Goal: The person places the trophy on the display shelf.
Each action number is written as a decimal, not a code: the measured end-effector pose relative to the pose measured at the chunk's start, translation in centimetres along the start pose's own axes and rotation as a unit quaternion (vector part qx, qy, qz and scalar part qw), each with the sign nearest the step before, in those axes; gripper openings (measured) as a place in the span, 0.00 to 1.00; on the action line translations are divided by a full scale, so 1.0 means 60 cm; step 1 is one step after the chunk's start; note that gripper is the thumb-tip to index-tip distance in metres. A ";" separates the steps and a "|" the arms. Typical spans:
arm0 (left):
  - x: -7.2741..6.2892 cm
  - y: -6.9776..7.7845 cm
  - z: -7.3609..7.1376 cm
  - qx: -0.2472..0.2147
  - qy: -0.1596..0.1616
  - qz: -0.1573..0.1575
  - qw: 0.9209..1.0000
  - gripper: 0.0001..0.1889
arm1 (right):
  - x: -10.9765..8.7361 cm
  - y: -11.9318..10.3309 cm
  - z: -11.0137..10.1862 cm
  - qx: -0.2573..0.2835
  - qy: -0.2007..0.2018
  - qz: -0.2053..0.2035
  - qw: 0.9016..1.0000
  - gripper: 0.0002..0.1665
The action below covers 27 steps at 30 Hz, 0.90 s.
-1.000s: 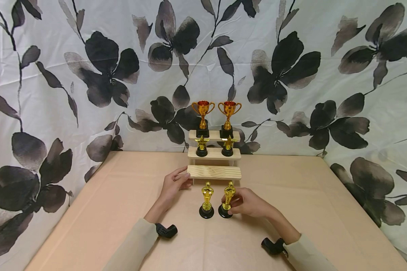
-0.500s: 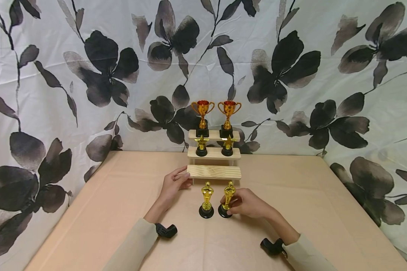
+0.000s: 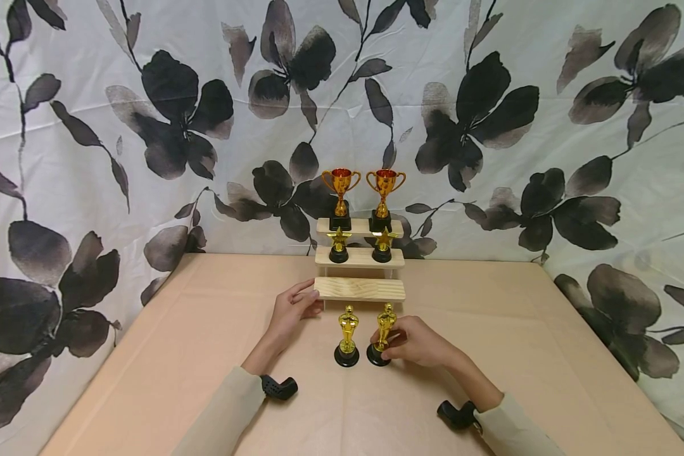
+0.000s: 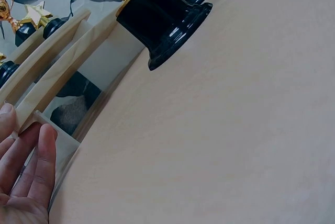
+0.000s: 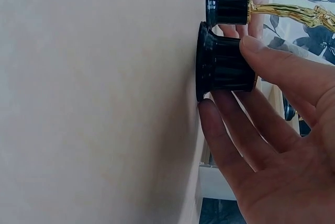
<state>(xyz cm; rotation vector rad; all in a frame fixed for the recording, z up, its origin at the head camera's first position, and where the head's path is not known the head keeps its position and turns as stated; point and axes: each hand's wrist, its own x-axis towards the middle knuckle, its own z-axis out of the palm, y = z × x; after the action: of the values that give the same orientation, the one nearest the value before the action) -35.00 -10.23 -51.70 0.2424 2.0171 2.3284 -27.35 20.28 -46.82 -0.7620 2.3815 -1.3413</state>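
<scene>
In the head view my right hand holds a gold figure trophy by its round black base. The right wrist view shows the thumb on one side of that base and the fingertips on the other. A matching gold figure trophy stands upright just to its left. My left hand grips the left end of a three-tier wooden display stand at its lowest shelf. Seen from the left wrist, thumb and fingers close round the end of that shelf.
Two gold star trophies stand on the middle shelf, and two gold cup trophies on the top one. Behind the tan-covered table hangs a white cloth printed with dark flowers. Each wrist wears a black device.
The figure trophy in the right hand tilts very slightly. Otherwise both hands keep their places, and the stand and its trophies stay put.
</scene>
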 end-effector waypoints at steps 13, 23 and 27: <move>0.000 0.002 -0.002 -0.005 0.005 -0.007 1.000 0.24 | 0.000 -0.001 -0.002 -0.019 0.007 -0.003 1.000 0.13; 0.000 -0.002 -0.001 0.000 0.003 -0.013 1.000 0.24 | 0.002 -0.004 -0.014 -0.037 0.024 -0.001 0.999 0.13; 0.001 0.000 -0.001 0.000 0.005 -0.014 1.000 0.24 | 0.005 -0.011 -0.022 -0.057 0.040 -0.013 0.998 0.13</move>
<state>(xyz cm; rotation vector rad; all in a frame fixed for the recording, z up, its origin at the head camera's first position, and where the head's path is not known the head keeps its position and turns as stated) -35.05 -10.26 -51.71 0.2024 2.0114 2.3180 -28.05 20.75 -45.59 -0.7871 2.5370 -1.2792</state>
